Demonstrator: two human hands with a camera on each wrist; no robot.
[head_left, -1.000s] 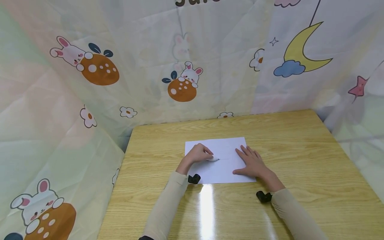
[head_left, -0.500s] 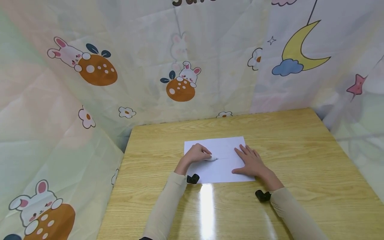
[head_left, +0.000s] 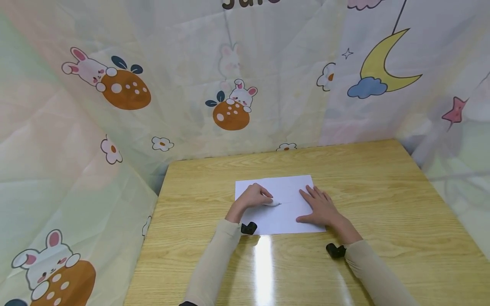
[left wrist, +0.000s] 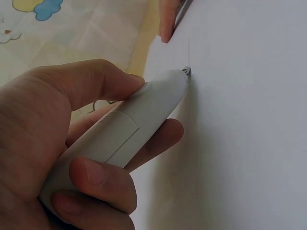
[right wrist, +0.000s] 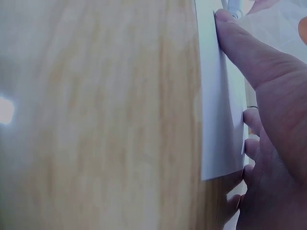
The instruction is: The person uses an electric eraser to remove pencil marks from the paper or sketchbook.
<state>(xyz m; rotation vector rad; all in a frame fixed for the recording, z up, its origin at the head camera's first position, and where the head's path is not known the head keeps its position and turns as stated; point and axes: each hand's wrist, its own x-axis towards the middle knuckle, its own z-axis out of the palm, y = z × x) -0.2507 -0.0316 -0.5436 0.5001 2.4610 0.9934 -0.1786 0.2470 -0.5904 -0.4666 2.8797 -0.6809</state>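
My left hand [head_left: 254,196] grips a chunky white pen-shaped tool [left wrist: 120,124], its thumb and fingers curled round the barrel. The tool has a small metal tip, which rests at the near end of a thin straight line [left wrist: 189,48] on a sheet of white paper [head_left: 283,223]. In the head view the tip points right, along that line. My right hand [head_left: 323,210] lies spread over the paper's right edge, thumb and fingers apart. In the right wrist view, the thumb presses near the paper's edge and the other fingertips reach past its corner.
The paper lies on a wood-grain table [head_left: 367,182]. Behind and beside the table hangs a printed cloth [head_left: 183,63] with rabbits, flowers and a moon. A black camera mount [head_left: 249,228] sticks out from the left wrist, and another black mount [head_left: 336,250] from the right.
The tool's tip shifts slightly left, then a little right along the line, with my left hand. My right hand stays in place on the paper.
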